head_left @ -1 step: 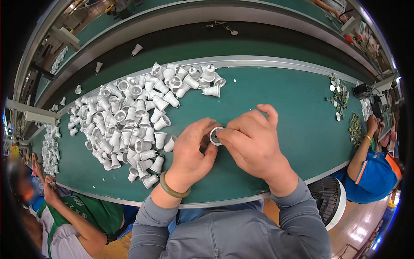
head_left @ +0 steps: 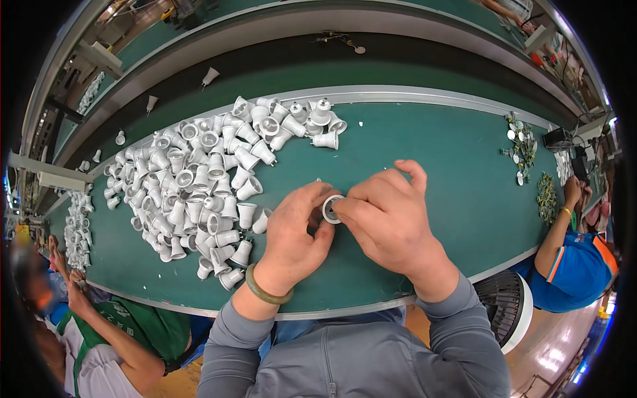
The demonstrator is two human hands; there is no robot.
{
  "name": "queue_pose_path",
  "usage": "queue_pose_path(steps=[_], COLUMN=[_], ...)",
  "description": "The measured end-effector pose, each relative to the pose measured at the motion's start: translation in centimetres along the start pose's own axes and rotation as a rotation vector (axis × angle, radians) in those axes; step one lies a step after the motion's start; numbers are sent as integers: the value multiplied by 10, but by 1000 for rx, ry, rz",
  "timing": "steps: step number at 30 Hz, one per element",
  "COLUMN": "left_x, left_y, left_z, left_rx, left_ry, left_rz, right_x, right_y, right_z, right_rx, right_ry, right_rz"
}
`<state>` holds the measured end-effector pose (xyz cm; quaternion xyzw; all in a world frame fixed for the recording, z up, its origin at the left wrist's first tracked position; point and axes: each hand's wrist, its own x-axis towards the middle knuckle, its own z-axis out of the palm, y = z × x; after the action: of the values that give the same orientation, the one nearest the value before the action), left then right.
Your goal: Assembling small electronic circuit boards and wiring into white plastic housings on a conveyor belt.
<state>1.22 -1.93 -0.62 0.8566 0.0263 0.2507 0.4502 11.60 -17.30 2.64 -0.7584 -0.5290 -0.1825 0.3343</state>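
Over the green table point(head_left: 464, 179), my left hand point(head_left: 295, 229) is closed around a white bulb-shaped lamp housing point(head_left: 326, 213), its round open end turned up toward me. Fingers and thumb wrap its sides, so most of the body is hidden. The fingertips of my right hand point(head_left: 391, 222) are pinched together at the housing's opening and reach inside its rim. Whatever they hold there, if anything, is hidden by the fingers. Just left of my left hand lies a large heap of similar white lamp housings point(head_left: 215, 166), tumbled in all directions.
Small circuit boards with wires point(head_left: 522, 149) and another wire-and-part pile point(head_left: 547, 199) lie at the right. A metal rail point(head_left: 398, 97) edges the table's far side. A fan point(head_left: 504, 305) stands by my right arm. Co-workers sit at both sides, one in a blue shirt point(head_left: 574, 272).
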Motion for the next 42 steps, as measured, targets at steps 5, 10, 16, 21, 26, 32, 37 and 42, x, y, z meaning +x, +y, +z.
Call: queue_pose_path(steps=[5,10,16,21,26,32,37,42], left_x=[-1,-3,0,-1,-3,-2,-4,-2], left_y=[-1,-3,0,0,0,-1,-4,0], left_z=[1,2,2,2,4,2,2,1], left_rx=[-13,-1,10,8,-11,-69,-73,-69], left_ry=[3,-6,-40,-62,-91,-161,-153,-148], left_rz=[6,5,30,14,-14,-118,-116,-119], right_x=[-1,0,0,-2,-3,-5,-3,-3], right_y=[-1,-2,0,1,1,2,1,0], right_z=[0,-1,-5,-4,-9,-7,-7,-6], right_rx=[9,-7,35,60,23,27,29,19], right_ry=[0,-37,-74,-54,-100,-60,-68,-76], right_rz=[5,16,53,70,68,16,34,52])
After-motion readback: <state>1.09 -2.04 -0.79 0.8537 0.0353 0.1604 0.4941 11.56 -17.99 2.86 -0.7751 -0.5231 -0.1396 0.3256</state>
